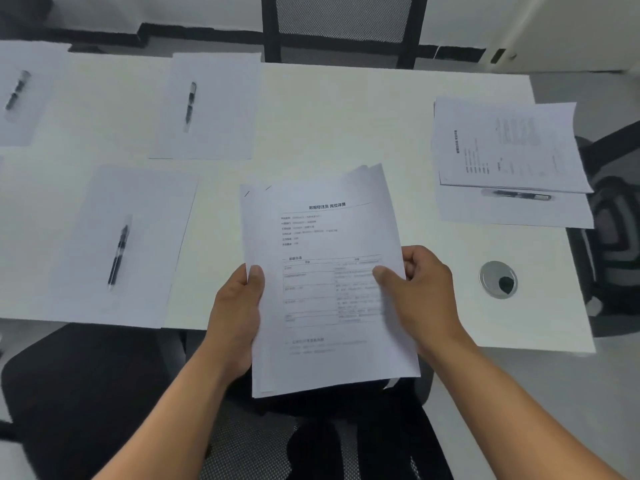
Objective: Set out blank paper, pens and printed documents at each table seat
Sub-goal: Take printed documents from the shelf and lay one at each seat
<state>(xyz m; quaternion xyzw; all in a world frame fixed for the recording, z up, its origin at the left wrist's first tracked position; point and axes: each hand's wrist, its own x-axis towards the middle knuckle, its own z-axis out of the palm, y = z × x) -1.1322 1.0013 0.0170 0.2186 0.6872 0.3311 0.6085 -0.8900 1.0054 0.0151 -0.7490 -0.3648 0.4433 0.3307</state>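
A stack of printed documents (322,237) hangs above the near edge of the white table (346,112). My left hand (239,306) grips its left edge, thumb on top. My right hand (422,292) pinches its right edge. Blank sheets each carry a black pen: a near-left sheet (145,209) with a pen (117,254), a far-middle sheet (221,98) with a pen (190,105), and a far-left sheet (24,126) with a pen (17,90). At the right end lie printed documents (509,147) on a blank sheet (512,213), a pen (516,195) beside them.
A round cable grommet (498,279) is set into the table at the near right. A black mesh chair (339,26) stands at the far side, another chair (609,216) at the right end, and a black chair (86,393) just below my arms.
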